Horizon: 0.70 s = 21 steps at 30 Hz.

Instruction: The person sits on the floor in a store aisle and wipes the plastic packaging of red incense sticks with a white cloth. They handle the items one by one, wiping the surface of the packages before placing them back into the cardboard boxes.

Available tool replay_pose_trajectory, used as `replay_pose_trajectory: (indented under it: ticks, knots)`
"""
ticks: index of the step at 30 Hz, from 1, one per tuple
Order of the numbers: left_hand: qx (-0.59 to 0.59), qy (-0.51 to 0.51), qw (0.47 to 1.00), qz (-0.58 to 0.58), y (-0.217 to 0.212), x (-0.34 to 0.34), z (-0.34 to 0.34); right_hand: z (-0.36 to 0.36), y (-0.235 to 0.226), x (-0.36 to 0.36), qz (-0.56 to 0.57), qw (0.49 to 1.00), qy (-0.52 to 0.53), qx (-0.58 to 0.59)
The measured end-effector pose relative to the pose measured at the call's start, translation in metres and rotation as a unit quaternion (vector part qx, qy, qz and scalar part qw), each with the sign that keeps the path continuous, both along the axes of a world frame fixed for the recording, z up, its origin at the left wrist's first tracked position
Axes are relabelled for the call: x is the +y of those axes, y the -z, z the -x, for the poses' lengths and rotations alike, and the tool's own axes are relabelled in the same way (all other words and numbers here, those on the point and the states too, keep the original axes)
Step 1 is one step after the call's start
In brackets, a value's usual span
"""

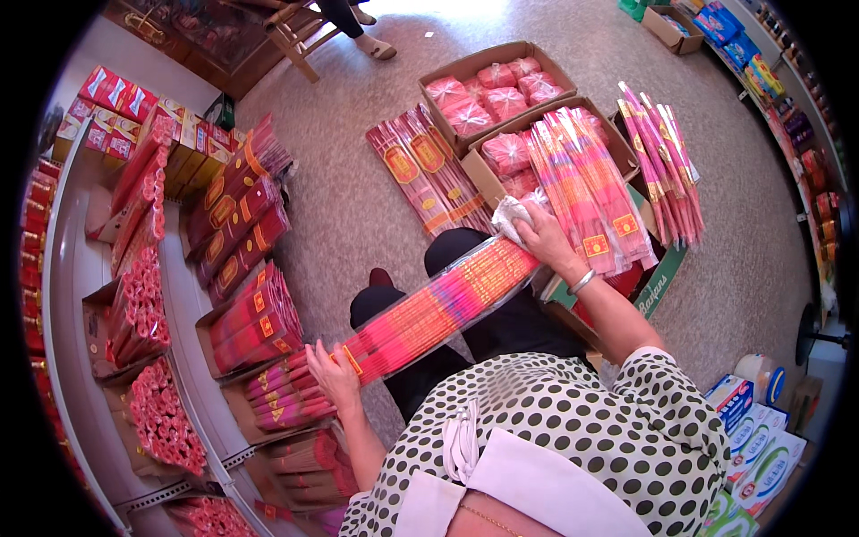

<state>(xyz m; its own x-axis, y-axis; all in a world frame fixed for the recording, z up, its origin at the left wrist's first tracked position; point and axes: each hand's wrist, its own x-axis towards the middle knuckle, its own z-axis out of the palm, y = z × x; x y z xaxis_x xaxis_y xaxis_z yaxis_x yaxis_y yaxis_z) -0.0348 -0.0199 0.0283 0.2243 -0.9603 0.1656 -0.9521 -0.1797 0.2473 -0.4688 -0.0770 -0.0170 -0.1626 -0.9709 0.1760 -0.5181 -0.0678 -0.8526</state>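
A long see-through pack of red and pink incense sticks (438, 309) lies slantwise across my lap. My left hand (335, 380) grips its lower left end, with fingers closed round the edge. At the upper right end, my right hand (546, 240) is closed on a crumpled white cloth (512, 219) pressed against the plastic. Just beyond the right hand, more pink incense packs (586, 192) lean over an open cardboard box (483, 174) of pink wrapped bundles. Close to my left hand, purple-pink incense packs (288, 392) fill a shelf box.
Shelves (192, 358) of incense and red rolls line my left. Another carton (438, 72) of pink bundles stands ahead, with flat packs (429, 170) beside it on the floor. Upright bundles (658, 166) stand right. A person's foot (374, 47) and a wooden chair (295, 40) show at the top.
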Motion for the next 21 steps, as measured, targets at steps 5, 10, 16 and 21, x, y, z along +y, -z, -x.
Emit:
replay_pose_trajectory:
  ticks: [5, 10, 16, 21]
  knots:
    - [0.000, -0.002, 1.000, -0.003, 0.003, -0.001, -0.003, -0.003, -0.002, 0.001, 0.002, 1.000, 0.024, -0.012]
    - [-0.003, -0.006, 1.000, 0.013, 0.004, 0.002, -0.003, -0.006, -0.003, 0.000, -0.006, 0.999, 0.032, -0.023]
    - [0.190, -0.008, 0.978, 0.087, 0.006, 0.001, -0.024, 0.011, 0.016, 0.000, -0.053, 0.985, 0.036, -0.163]
    - [0.521, -0.127, 0.841, 0.069, 0.000, 0.012, -0.058, 0.042, 0.022, 0.009, -0.099, 0.937, 0.068, -0.329]
